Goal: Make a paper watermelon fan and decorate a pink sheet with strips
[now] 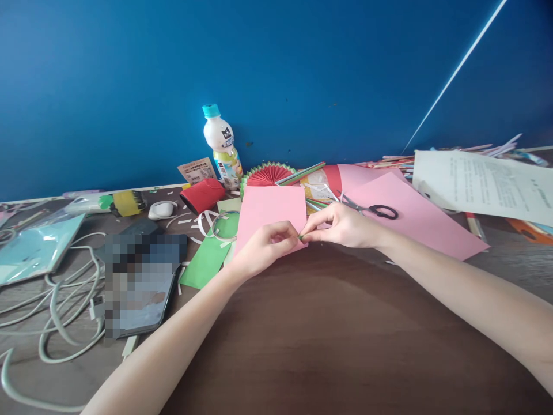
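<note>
Both of my hands meet at the middle of the brown table (328, 323). My left hand (263, 245) is closed in a pinch on a small green piece of paper (300, 236). My right hand (341, 226) pinches the same green piece from the other side. They work just above the near edge of a pink paper sheet (268, 210). Black-handled scissors (371, 208) lie right behind my right hand on another pink sheet (415, 219).
A drink bottle (222, 147) stands by the blue wall, beside a red-and-green paper fan (268, 174). Green paper (207, 256), a red roll (202, 195), a phone (138, 282) and white cables (56, 311) lie left. A printed white sheet (484, 184) is at right.
</note>
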Available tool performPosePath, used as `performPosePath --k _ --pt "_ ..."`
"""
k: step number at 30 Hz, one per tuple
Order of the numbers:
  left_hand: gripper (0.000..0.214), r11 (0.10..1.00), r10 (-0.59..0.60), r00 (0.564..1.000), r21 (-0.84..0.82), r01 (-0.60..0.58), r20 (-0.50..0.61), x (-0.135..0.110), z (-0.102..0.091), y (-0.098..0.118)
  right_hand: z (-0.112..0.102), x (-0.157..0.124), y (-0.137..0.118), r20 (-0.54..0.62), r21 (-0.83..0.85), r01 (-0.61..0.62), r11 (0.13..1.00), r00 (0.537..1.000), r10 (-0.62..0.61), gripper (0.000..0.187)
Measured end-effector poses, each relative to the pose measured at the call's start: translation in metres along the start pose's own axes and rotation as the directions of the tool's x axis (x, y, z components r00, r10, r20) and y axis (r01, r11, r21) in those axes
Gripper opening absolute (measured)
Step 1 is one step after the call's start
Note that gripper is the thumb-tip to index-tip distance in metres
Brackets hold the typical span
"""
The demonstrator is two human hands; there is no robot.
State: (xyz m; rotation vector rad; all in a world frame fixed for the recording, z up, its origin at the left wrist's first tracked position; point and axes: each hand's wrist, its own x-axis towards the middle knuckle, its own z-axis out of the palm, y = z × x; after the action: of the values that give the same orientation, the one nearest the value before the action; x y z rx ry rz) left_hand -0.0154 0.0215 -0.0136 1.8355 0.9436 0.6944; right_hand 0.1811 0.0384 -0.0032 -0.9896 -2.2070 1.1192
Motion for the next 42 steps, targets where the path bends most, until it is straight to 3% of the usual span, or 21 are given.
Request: performPosePath --k 3,8,13,17,22,29,35,39,42 --pt "0.017 1.000 -0.001 1.000 0.024 0.001 -0.016 0.000 -0.003 -0.001 -0.005 0.000 0.002 -0.010 0.068 -0.027 0.997 1.000 0.028 0.015" --pt "0.015 0.988 -0.017 0.999 0.152 0.021 -0.027 0.000 -0.002 -0.001 -0.019 0.001 0.007 -0.147 0.155 -0.057 0.986 0.986 0.080 0.021" --pt "0.010 0.926 -0.009 0.998 0.375 0.033 -0.067 -0.004 0.009 0.006 -0.035 0.002 0.015 -0.408 -0.003 -0.105 0.995 0.908 0.094 0.024" --pt "0.011 0.829 0.073 0.997 0.556 -0.059 -0.002 -0.009 0.022 0.010 -0.046 0.003 0.026 -0.509 -0.035 -0.076 0.996 0.860 0.048 0.017" --pt "0.017 0.612 0.163 0.978 0.763 -0.206 0.134 -0.013 0.034 0.010 -0.053 0.004 0.037 -0.526 -0.020 -0.135 0.991 0.844 0.105 0.012" --pt "0.025 0.393 0.207 0.946 0.864 -0.313 0.249 -0.015 0.038 0.007 -0.053 0.005 0.044 -0.478 0.058 -0.173 0.983 0.860 0.179 0.015" --pt "0.029 0.367 0.262 0.942 0.881 -0.299 0.210 -0.015 0.048 -0.003 -0.051 0.012 0.060 -0.489 -0.008 -0.248 0.969 0.846 0.213 0.018" --pt "0.031 0.343 0.285 0.930 0.881 -0.327 0.234 -0.014 0.053 -0.007 -0.045 0.023 0.078 -0.572 -0.153 -0.205 0.967 0.816 0.082 0.015" --pt "0.032 0.367 0.288 0.927 0.867 -0.338 0.240 -0.015 0.053 -0.008 -0.038 0.028 0.084 -0.583 -0.226 -0.227 0.947 0.810 0.055 0.012"
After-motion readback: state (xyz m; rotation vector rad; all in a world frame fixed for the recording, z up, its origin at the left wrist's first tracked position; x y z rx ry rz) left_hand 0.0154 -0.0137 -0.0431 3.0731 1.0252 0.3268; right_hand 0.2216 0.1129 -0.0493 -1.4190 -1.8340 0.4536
